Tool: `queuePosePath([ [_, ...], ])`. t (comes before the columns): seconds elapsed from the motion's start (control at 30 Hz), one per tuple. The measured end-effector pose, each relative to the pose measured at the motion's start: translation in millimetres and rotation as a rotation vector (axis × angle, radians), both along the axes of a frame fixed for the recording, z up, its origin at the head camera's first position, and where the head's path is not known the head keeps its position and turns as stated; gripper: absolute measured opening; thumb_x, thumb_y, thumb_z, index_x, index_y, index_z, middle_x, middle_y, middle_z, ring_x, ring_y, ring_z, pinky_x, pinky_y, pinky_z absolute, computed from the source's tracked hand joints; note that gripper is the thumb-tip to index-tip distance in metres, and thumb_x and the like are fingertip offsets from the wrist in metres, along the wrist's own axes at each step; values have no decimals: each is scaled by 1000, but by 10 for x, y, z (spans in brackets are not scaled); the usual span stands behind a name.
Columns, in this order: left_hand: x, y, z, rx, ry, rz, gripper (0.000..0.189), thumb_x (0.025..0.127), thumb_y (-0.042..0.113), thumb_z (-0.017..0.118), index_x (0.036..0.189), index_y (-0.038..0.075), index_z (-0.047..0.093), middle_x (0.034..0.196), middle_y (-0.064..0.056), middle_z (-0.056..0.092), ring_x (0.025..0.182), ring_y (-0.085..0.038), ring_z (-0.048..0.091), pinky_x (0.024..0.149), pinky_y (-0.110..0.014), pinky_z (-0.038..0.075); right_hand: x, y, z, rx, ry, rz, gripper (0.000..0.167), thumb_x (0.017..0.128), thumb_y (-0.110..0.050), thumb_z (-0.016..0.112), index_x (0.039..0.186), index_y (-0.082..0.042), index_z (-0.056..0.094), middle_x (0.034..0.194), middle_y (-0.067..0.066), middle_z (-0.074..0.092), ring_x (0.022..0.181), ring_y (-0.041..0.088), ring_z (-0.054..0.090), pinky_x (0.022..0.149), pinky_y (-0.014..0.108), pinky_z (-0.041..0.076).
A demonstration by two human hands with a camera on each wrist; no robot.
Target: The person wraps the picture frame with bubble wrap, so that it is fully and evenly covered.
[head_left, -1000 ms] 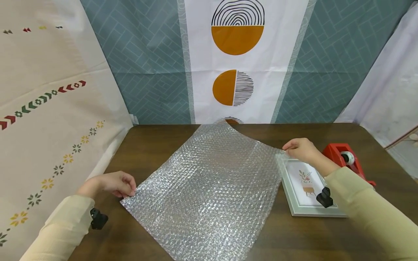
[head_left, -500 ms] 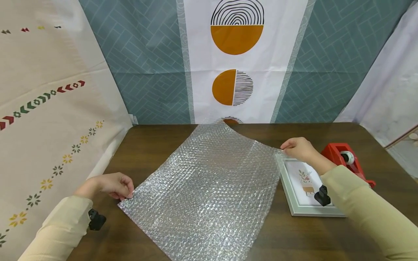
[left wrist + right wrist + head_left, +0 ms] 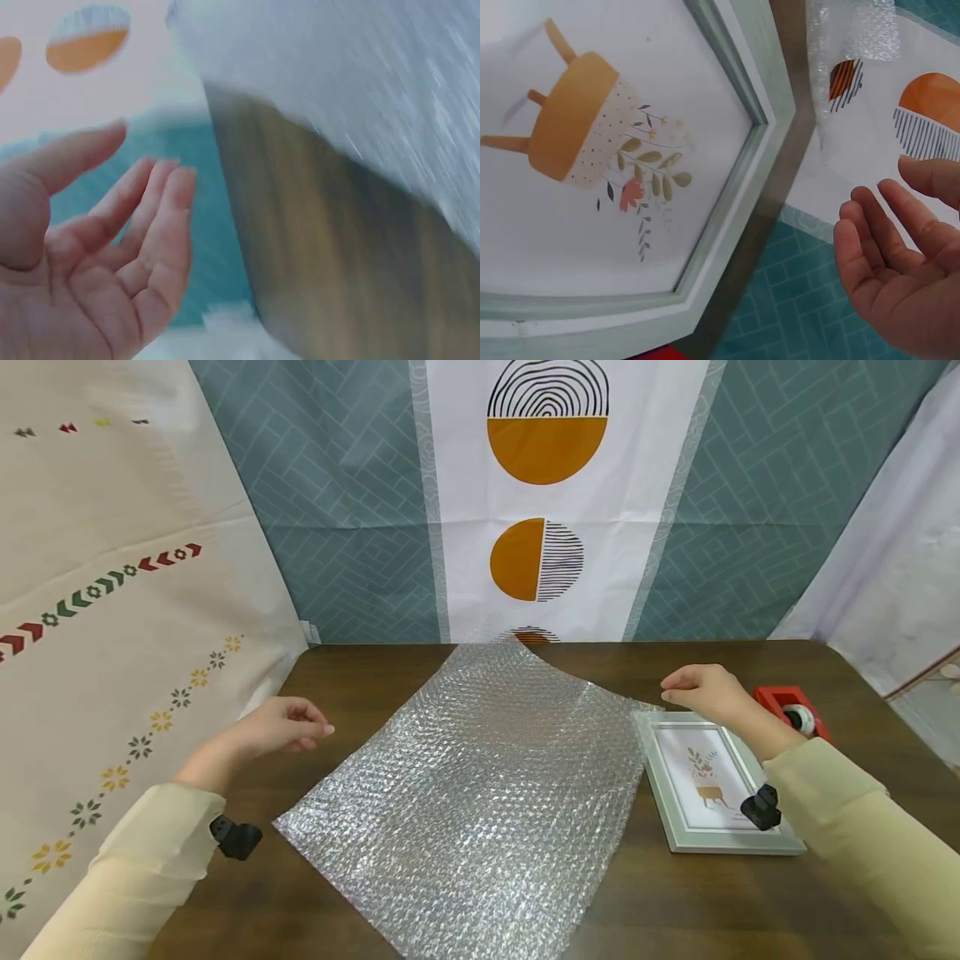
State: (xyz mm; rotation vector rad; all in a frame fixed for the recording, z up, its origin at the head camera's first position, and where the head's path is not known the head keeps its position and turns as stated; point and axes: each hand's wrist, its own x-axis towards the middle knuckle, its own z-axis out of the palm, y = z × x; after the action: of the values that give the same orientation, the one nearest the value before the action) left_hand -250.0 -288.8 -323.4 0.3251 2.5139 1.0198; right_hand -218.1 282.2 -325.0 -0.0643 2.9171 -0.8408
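Note:
A sheet of bubble wrap (image 3: 480, 793) lies spread on the table, one corner pointing to the left and its far edge reaching the table's back. My left hand (image 3: 281, 727) hovers beyond its left corner with nothing in it; in the left wrist view the fingers (image 3: 169, 240) are loosely bent and apart from the thumb. Above the sheet's right corner is my right hand (image 3: 705, 692), free of the wrap, its fingers (image 3: 870, 240) relaxed in the right wrist view. A pale green picture frame (image 3: 671, 814) with a plant print lies under my right forearm, its left edge beside the wrap.
A red tape dispenser (image 3: 780, 697) stands behind the frame at the right, partly hidden by my right arm. The dark wooden table (image 3: 360, 685) ends at a patterned curtain (image 3: 360, 527) at the back. A cream cloth (image 3: 150, 635) hangs along the left side.
Both hands have let go of the bubble wrap's corners. The left hand has risen and moved away from its corner; the right has lifted slightly and shifted right. The wrap stays spread.

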Motion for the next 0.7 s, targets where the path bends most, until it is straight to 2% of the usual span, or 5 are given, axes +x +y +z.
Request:
queuePosePath([
  [0.13, 32, 412, 115, 74, 73, 62, 41, 95, 31, 58, 117, -4, 56, 107, -15, 65, 90, -19, 65, 79, -33, 55, 79, 47, 48, 7, -14, -33, 45, 97, -29, 52, 123, 7, 55, 125, 32, 53, 112, 47, 50, 91, 58, 46],
  [0.2, 51, 630, 137, 131, 77, 79, 43, 96, 31, 55, 123, -3, 54, 116, -20, 61, 98, -26, 64, 86, -38, 54, 125, 73, 70, 11, -28, -52, 50, 98, -33, 50, 127, 8, 51, 129, 33, 50, 115, 48, 47, 92, 60, 44],
  [0.33, 94, 1038, 146, 242, 60, 89, 44, 99, 28, 52, 131, -2, 49, 128, -23, 54, 116, -35, 56, 97, -44, 48, 200, 121, 99, 0, -66, -84, 64, 99, -43, 44, 135, 9, 42, 135, 36, 41, 120, 51, 42, 95, 62, 41],
  [0.47, 142, 1437, 138, 345, 46, 91, 47, 100, 30, 49, 135, -1, 45, 134, -21, 51, 124, -36, 51, 101, -46, 45, 270, 166, 104, -11, -90, -114, 73, 98, -50, 39, 138, 11, 35, 139, 38, 35, 123, 53, 37, 96, 64, 39],
  [0.7, 269, 2034, 43, 500, -70, 57, 59, 100, 43, 38, 140, -1, 39, 143, -18, 45, 131, -35, 45, 109, -44, 38, 397, 271, 78, -3, -166, -169, 86, 97, -58, 32, 140, 16, 25, 140, 42, 27, 124, 56, 31, 97, 66, 36],
])
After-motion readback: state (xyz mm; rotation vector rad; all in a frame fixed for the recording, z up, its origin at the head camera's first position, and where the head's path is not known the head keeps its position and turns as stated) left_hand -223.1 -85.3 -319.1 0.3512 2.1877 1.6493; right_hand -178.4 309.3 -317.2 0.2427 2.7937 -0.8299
